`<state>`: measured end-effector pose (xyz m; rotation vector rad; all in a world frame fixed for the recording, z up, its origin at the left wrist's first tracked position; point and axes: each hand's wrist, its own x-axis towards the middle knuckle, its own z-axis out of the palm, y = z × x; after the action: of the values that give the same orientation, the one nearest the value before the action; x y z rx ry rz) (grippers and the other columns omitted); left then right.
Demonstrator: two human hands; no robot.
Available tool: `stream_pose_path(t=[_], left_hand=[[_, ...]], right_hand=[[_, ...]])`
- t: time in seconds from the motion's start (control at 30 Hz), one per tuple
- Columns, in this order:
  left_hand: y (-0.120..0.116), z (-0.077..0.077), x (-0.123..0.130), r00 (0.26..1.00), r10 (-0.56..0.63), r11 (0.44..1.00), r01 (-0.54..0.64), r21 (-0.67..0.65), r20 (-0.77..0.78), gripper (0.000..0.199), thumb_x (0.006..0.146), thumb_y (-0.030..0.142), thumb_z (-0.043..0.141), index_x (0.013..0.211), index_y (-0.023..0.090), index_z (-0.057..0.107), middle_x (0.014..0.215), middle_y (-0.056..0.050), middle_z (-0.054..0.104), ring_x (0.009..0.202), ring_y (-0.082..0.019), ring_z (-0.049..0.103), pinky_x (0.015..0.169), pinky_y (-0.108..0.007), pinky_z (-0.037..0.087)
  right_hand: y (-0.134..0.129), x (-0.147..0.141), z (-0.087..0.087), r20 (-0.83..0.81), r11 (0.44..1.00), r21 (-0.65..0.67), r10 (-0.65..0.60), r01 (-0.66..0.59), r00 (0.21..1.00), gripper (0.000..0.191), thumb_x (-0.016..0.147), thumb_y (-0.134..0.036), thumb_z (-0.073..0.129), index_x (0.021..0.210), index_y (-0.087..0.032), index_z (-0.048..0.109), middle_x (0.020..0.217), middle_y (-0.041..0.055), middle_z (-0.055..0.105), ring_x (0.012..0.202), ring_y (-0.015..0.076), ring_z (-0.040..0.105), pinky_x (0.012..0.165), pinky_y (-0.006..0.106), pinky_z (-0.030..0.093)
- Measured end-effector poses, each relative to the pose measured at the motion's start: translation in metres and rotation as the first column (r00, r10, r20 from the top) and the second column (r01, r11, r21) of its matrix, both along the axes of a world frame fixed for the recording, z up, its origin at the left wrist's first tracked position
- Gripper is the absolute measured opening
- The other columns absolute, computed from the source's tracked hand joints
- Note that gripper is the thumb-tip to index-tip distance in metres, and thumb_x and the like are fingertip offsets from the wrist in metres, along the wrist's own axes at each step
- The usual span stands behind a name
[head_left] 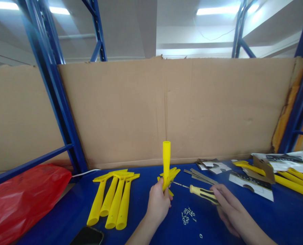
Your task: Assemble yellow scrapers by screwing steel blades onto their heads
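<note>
My left hand [158, 199] is closed around a yellow plastic scraper handle [166, 154], its hollow tube pointing up and its flared head low by my fingers. In my right hand [229, 207] is a screwdriver [203, 194] with a cream and black grip, held nearly level. The screwdriver's tip reaches the head of the handle; whether it sits in a screw is too small to tell. Below the shaft lies a small pile of screws and nuts [188, 215], with one loose nut [200, 235] closer to me. Thin grey metal strips [201, 176] lie behind the screwdriver.
Several yellow scraper handles [115, 200] lie at left on the blue table [143, 173]. A phone [87, 235] and red plastic bag [26, 200] are nearer left. Packaging cards [252, 185] and more yellow handles [291, 182] lie right. A cardboard panel [179, 109] stands behind.
</note>
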<state>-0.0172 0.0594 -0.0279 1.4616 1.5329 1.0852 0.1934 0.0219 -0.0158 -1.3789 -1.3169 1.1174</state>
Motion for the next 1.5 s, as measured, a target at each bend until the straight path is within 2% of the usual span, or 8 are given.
stream_pose_path(t=[0.07,0.2,0.4,0.57,0.8,1.0,1.23,1.5], left_hand=[[0.000,0.000,0.000,1.000,0.007,1.000,-0.007,-0.003,0.009,0.026,0.085,0.003,0.038,0.101,0.012,0.056,0.083,-0.005,0.063,0.051,-0.007,0.059,0.036,-0.014,0.046],[-0.001,0.002,0.000,0.999,0.025,1.000,-0.025,-0.010,0.033,0.026,0.084,0.002,0.040,0.103,0.012,0.057,0.090,-0.006,0.062,0.053,-0.007,0.060,0.037,-0.015,0.047],[-0.001,0.003,0.000,0.998,0.033,0.999,-0.033,-0.004,0.055,0.025,0.084,0.003,0.044,0.102,0.012,0.058,0.091,-0.006,0.062,0.054,-0.008,0.061,0.036,-0.014,0.047],[-0.002,0.005,0.000,0.999,0.022,1.000,-0.021,-0.010,0.045,0.027,0.084,0.002,0.041,0.103,0.011,0.057,0.094,-0.007,0.062,0.055,-0.007,0.061,0.037,-0.015,0.048],[0.000,-0.001,-0.001,0.999,0.009,1.000,-0.008,-0.011,0.031,0.025,0.085,0.003,0.041,0.103,0.013,0.056,0.093,-0.005,0.063,0.055,-0.006,0.060,0.037,-0.012,0.046],[-0.002,0.002,0.000,0.999,0.005,1.000,-0.005,-0.001,0.037,0.025,0.085,0.004,0.042,0.102,0.012,0.057,0.096,-0.007,0.063,0.055,-0.007,0.060,0.038,-0.014,0.047],[0.000,0.000,0.000,1.000,0.007,1.000,-0.007,-0.008,0.028,0.024,0.085,0.004,0.039,0.101,0.012,0.056,0.086,-0.005,0.062,0.052,-0.006,0.058,0.037,-0.013,0.046],[-0.002,0.000,0.000,1.000,0.004,1.000,-0.004,-0.005,-0.005,0.025,0.085,0.004,0.038,0.100,0.013,0.055,0.076,-0.002,0.060,0.052,-0.007,0.058,0.038,-0.012,0.045]], right_hand=[[-0.003,-0.001,-0.001,-0.045,1.000,0.005,0.020,-0.020,0.999,0.043,0.079,-0.060,0.045,0.107,-0.028,0.036,0.040,-0.0155,0.033,0.026,0.0026,0.017,0.024,0.011,0.020],[-0.003,-0.001,-0.004,-0.133,0.997,0.061,0.059,-0.051,0.989,0.056,0.068,-0.053,0.062,0.108,-0.031,0.030,0.067,-0.0096,0.051,0.031,0.0020,0.033,0.023,0.012,0.029],[0.003,0.005,-0.008,-0.010,0.994,-0.023,0.109,-0.109,0.994,0.051,0.077,-0.070,0.040,0.106,-0.029,0.034,0.063,-0.0077,0.050,0.027,0.0034,0.034,0.020,0.013,0.023],[0.003,0.007,-0.012,-0.068,0.994,0.073,0.081,-0.076,0.994,0.060,0.068,-0.063,0.059,0.112,-0.034,0.029,0.094,-0.0012,0.052,0.039,0.0054,0.047,0.021,0.014,0.031],[-0.002,0.003,-0.001,-0.009,0.998,0.014,0.063,-0.063,0.998,0.049,0.080,-0.067,0.036,0.111,-0.030,0.030,0.061,-0.0086,0.049,0.027,0.0040,0.035,0.022,0.012,0.021],[-0.001,0.005,-0.006,-0.130,0.996,0.079,0.058,-0.048,0.990,0.058,0.067,-0.055,0.062,0.111,-0.035,0.029,0.101,-0.0006,0.047,0.040,0.0033,0.046,0.022,0.014,0.029],[0.000,0.002,-0.004,0.001,0.999,0.031,0.018,-0.018,1.000,0.051,0.077,-0.067,0.041,0.110,-0.030,0.033,0.075,-0.0053,0.051,0.028,0.0022,0.034,0.021,0.014,0.024],[0.001,0.003,-0.005,-0.084,0.993,0.120,0.023,-0.012,0.996,0.057,0.068,-0.051,0.061,0.112,-0.032,0.030,0.093,-0.0011,0.049,0.040,0.0052,0.047,0.023,0.015,0.031]])
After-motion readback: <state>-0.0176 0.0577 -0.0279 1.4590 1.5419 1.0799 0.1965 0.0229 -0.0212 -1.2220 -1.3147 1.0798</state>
